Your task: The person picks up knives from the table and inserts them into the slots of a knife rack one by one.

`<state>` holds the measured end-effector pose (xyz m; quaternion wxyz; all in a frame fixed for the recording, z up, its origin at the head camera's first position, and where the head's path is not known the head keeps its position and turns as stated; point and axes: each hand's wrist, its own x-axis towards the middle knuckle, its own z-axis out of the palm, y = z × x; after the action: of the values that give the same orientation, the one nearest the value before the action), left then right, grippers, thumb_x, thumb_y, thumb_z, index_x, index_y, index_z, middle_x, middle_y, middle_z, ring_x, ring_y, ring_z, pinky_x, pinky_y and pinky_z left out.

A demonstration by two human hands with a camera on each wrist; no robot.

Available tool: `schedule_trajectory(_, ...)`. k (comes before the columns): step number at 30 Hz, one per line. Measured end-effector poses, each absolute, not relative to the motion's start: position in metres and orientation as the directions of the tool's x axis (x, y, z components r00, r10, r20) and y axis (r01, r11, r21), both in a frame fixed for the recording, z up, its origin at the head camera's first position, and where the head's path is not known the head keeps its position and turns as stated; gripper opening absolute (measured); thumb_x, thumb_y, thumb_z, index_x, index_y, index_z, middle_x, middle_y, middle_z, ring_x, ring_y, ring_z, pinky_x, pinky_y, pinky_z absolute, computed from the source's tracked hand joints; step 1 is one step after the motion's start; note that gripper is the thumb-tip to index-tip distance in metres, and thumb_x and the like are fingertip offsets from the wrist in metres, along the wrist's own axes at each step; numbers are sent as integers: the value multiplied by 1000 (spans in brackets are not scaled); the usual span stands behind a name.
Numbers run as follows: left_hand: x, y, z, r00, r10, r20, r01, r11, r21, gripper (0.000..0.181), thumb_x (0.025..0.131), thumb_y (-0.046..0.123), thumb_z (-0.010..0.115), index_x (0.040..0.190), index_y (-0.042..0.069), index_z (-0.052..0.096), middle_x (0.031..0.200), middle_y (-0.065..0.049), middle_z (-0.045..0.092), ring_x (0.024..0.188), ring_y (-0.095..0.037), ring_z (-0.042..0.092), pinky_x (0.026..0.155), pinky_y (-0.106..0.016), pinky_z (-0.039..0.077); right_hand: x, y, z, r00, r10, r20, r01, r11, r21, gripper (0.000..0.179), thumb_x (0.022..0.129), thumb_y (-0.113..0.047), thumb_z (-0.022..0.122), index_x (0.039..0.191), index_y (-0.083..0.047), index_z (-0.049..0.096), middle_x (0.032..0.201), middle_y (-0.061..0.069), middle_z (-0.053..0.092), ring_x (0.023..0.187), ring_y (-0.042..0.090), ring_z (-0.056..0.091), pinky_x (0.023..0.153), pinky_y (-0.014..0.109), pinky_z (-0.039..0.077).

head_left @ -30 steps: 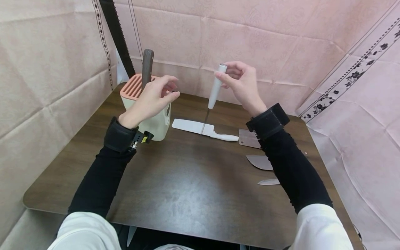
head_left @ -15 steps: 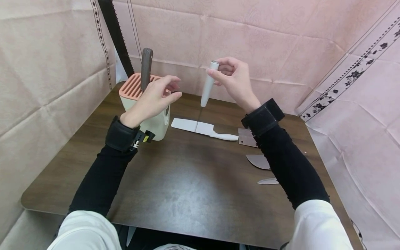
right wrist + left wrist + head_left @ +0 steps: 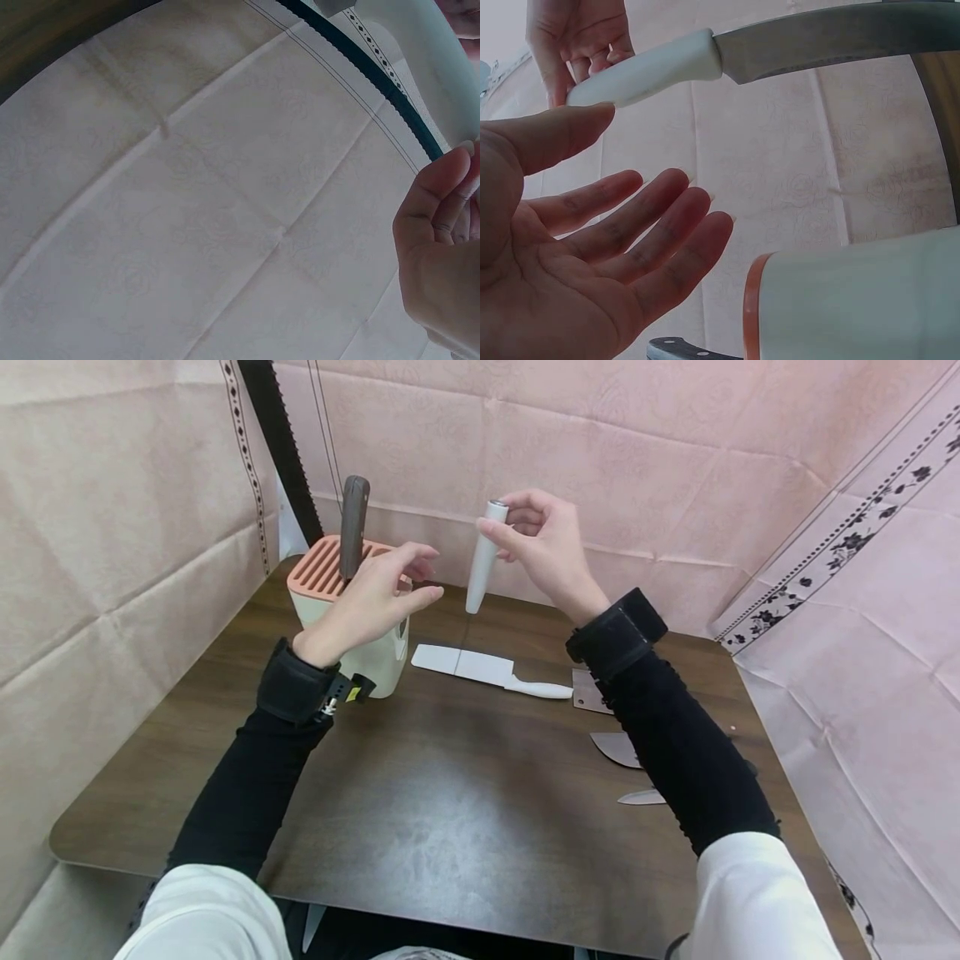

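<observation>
My right hand [image 3: 543, 552] pinches the top end of a white-handled knife [image 3: 483, 564], whose thin blade points down, seen nearly edge-on. In the left wrist view the blade [image 3: 817, 46] shows broad and bare. My left hand [image 3: 367, 602] has its fingers spread and relaxed, with nothing in it, in front of the knife block [image 3: 375, 672]. That block is pale green with an orange slotted top [image 3: 318, 568]. A dark-handled knife [image 3: 352, 527] stands upright in one slot. A white knife [image 3: 480, 667] lies on the table beneath the held one.
On the table's right side lie a cleaver-like blade [image 3: 591, 691], a curved blade [image 3: 617, 748] and a small pointed blade [image 3: 642, 797], their other ends hidden by my right arm. Pink patterned cloth [image 3: 637, 443] hangs behind the brown table [image 3: 420, 793].
My right hand has carried the white-handled knife leftward, closer to the block and my left hand. The left hand has shifted slightly right. The knives on the table stay put.
</observation>
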<state>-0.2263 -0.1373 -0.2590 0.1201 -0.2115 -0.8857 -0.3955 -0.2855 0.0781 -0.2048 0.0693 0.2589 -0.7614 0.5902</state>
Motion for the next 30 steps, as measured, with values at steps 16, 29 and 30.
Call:
schedule_trajectory(16, -226, -133, -257, -886, 294, 358, 462, 613, 641, 51, 93, 20, 65, 137, 3, 46, 122, -17, 61, 115, -28, 55, 103, -44, 43, -282, 67, -201, -849, -335, 409, -486, 190, -853, 26, 83, -15, 75, 104, -5, 63, 87, 2, 69, 71, 12, 66, 63, 27, 56)
schedule_trajectory(29, -229, -122, -259, -873, 293, 391, 488, 550, 677, 48, 91, 18, 67, 133, 2, 50, 118, -16, 65, 111, -26, 61, 99, -43, 45, -278, 56, -200, -824, -361, 437, -518, 166, -839, 26, 83, -12, 74, 103, -2, 61, 85, 2, 67, 67, 11, 64, 63, 30, 58)
schedule_trajectory(30, -230, -122, -259, -870, 291, 397, 492, 544, 679, 47, 91, 18, 67, 132, 2, 51, 118, -16, 65, 111, -26, 61, 98, -43, 46, -278, 56, -199, -823, -362, 437, -517, 163, -840, 26, 83, -12, 74, 103, -2, 61, 85, 3, 67, 67, 11, 64, 63, 30, 57)
